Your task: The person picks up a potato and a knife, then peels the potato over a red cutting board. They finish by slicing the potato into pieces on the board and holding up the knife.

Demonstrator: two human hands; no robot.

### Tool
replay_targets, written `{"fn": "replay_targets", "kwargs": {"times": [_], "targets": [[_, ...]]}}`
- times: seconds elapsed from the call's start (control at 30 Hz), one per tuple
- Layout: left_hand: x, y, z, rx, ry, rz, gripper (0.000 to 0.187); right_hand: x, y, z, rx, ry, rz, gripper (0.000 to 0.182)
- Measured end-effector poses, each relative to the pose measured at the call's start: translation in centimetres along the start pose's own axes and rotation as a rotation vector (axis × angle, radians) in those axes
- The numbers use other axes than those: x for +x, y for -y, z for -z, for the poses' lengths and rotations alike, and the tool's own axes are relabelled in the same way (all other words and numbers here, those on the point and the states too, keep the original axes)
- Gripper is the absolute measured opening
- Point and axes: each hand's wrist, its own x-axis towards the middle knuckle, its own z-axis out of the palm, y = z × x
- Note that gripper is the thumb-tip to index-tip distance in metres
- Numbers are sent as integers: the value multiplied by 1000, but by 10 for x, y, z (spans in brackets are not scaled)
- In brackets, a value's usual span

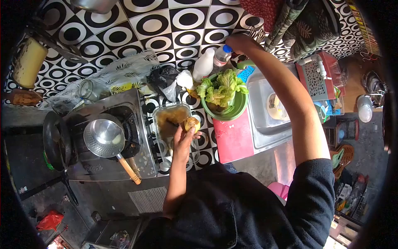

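Observation:
My left hand [183,141] is closed around a potato [192,124], yellow with brown patches. It is held over the near right part of a glass dish [154,108] with brown liquid [166,120] inside. My right arm stretches far forward to the wall, where my right hand [241,43] is beside several metal utensils [257,34]. Its fingers are mostly hidden, so their grip does not show. Just below that hand stands a clear bottle with a blue cap [222,57]. A green bowl [227,116] holds leafy lettuce [224,88] between the two arms.
On the left, a steel saucepan with a wooden handle [104,137] sits on the gas stove [143,149], near a black frying pan [56,137]. A red board [234,139] lies beside the metal sink [265,135]. A white bottle [203,65] stands behind the bowl.

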Motion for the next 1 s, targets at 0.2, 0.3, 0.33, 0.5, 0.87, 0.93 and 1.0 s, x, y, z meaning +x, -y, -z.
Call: {"fn": "replay_targets", "kwargs": {"times": [0.2, 0.3, 0.33, 0.5, 0.87, 0.93, 1.0], "targets": [[-1, 1, 1, 12, 7, 5, 38, 20, -16, -20, 123, -72, -31, 33], [-1, 0, 0, 15, 5, 0, 39, 15, -16, -18, -121, -110, 86, 22], [-1, 0, 0, 16, 5, 0, 39, 15, -18, -20, -240, -142, 139, 17], [-2, 0, -1, 7, 6, 14, 39, 14, -18, -16, -82, -109, 41, 32], [-4, 4, 25, 93, -87, 1, 38, -81, 38, 7, 177, -465, 323, 48], [-3, 4, 32, 162, -104, 5, 37, -107, 53, -5, 235, -574, 432, 51], [-2, 10, 38, 244, -122, 33, 42, -135, 68, -29, 373, -587, 526, 51]]}}
